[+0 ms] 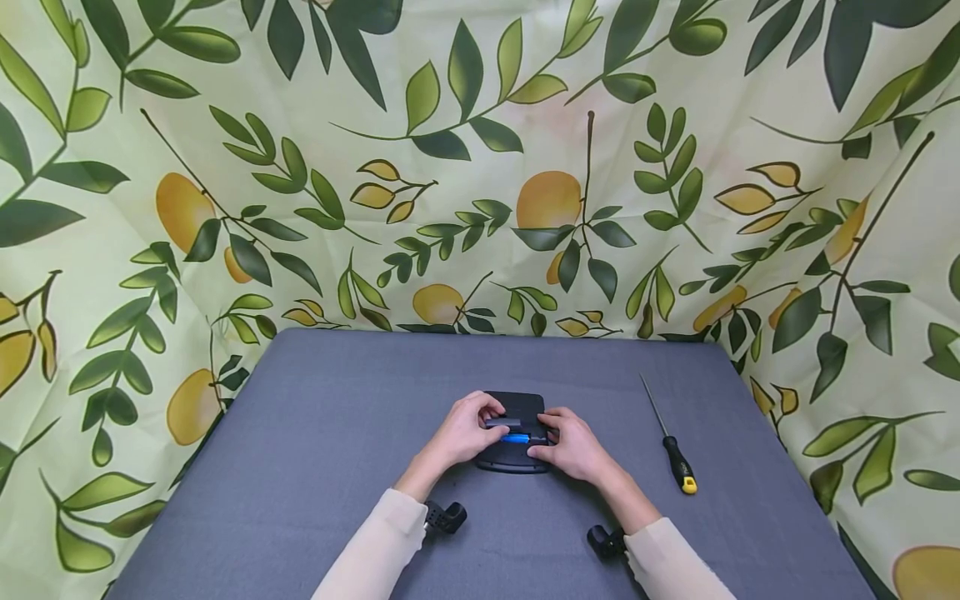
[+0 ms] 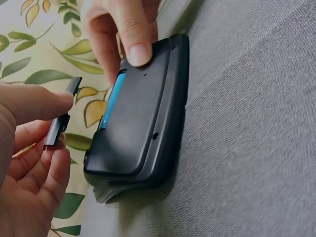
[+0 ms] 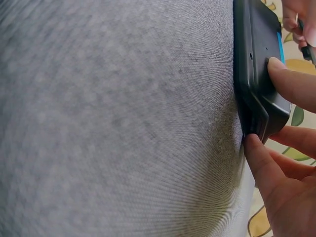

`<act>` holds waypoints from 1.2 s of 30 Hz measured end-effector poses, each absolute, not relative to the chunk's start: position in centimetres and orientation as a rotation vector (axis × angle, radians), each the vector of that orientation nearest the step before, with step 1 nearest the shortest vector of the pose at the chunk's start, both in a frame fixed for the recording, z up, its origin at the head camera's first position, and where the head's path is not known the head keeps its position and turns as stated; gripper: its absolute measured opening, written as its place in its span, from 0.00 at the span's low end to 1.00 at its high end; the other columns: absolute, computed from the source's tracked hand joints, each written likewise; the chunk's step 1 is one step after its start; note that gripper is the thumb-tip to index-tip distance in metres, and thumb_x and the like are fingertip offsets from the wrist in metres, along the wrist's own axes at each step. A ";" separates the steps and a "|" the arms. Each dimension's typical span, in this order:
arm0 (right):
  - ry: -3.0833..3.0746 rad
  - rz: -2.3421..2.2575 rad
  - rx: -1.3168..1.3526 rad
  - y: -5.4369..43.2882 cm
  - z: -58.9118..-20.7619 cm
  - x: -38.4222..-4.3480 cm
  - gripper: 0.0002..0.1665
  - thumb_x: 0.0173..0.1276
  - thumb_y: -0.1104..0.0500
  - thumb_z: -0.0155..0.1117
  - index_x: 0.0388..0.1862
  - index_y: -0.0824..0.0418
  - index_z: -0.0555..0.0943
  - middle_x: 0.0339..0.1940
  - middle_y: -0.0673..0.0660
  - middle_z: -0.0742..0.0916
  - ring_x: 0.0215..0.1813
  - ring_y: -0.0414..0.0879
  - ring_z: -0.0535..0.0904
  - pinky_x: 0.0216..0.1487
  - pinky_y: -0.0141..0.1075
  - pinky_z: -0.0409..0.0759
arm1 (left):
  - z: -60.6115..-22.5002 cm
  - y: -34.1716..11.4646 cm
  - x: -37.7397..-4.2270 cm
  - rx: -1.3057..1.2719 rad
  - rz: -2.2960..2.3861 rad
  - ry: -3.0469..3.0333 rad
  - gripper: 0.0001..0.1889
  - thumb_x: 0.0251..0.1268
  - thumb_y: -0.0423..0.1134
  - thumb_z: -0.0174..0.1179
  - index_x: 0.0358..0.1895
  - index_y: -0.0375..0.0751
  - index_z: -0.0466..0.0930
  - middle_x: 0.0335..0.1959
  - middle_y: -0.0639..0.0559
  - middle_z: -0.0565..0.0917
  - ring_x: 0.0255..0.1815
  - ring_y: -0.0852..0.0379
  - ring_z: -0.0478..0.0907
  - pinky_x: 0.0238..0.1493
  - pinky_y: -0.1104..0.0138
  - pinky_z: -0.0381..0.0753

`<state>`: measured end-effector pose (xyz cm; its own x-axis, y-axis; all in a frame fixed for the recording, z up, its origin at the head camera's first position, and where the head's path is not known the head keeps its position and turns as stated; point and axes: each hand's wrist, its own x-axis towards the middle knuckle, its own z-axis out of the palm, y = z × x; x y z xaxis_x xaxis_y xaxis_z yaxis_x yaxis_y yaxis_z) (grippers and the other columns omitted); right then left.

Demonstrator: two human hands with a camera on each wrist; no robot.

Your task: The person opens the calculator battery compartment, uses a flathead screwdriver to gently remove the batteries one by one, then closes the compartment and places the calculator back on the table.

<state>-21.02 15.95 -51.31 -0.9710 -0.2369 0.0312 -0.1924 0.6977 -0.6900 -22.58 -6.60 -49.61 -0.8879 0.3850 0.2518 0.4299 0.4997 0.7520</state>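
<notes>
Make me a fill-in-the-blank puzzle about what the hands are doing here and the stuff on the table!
1. The left hand holds a small dark strip beside the black device, whose slot shows a long piece coloured ____.
2. The tool lying past the right hand is a ____.
3. Besides black, its handle has the colour ____.

Missing words: blue; screwdriver; yellow
</notes>
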 end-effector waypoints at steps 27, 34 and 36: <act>2.843 -1.088 -0.344 15.9 -51.4 -21.0 0.37 0.59 0.57 0.80 0.63 0.74 0.79 0.62 0.66 0.78 0.60 0.57 0.79 0.54 0.42 0.83 | -49.4 -11.4 -22.8 -0.621 -1.290 -2.633 0.10 0.55 0.31 0.74 0.39 0.39 0.85 0.33 0.55 0.78 0.31 0.60 0.73 0.34 0.70 0.74; 2.843 -1.087 -0.339 15.8 -51.4 -21.0 0.37 0.59 0.57 0.80 0.63 0.74 0.79 0.63 0.66 0.78 0.61 0.58 0.79 0.55 0.42 0.83 | -49.5 -12.6 -22.8 -0.597 -1.263 -2.649 0.10 0.55 0.31 0.74 0.39 0.39 0.85 0.34 0.53 0.79 0.32 0.60 0.73 0.34 0.70 0.74; 2.845 -1.086 -0.342 15.9 -51.5 -21.0 0.37 0.59 0.57 0.80 0.63 0.74 0.79 0.63 0.66 0.78 0.61 0.58 0.78 0.54 0.42 0.83 | -49.6 -12.9 -22.9 -0.588 -1.254 -2.649 0.10 0.55 0.31 0.74 0.39 0.39 0.85 0.34 0.54 0.79 0.32 0.59 0.73 0.34 0.70 0.74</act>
<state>-21.01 15.87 -51.49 -0.9721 -0.2343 0.0072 -0.1795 0.7243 -0.6657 -22.89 -12.92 -49.59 -0.9115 0.2830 0.2985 0.4103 0.5731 0.7094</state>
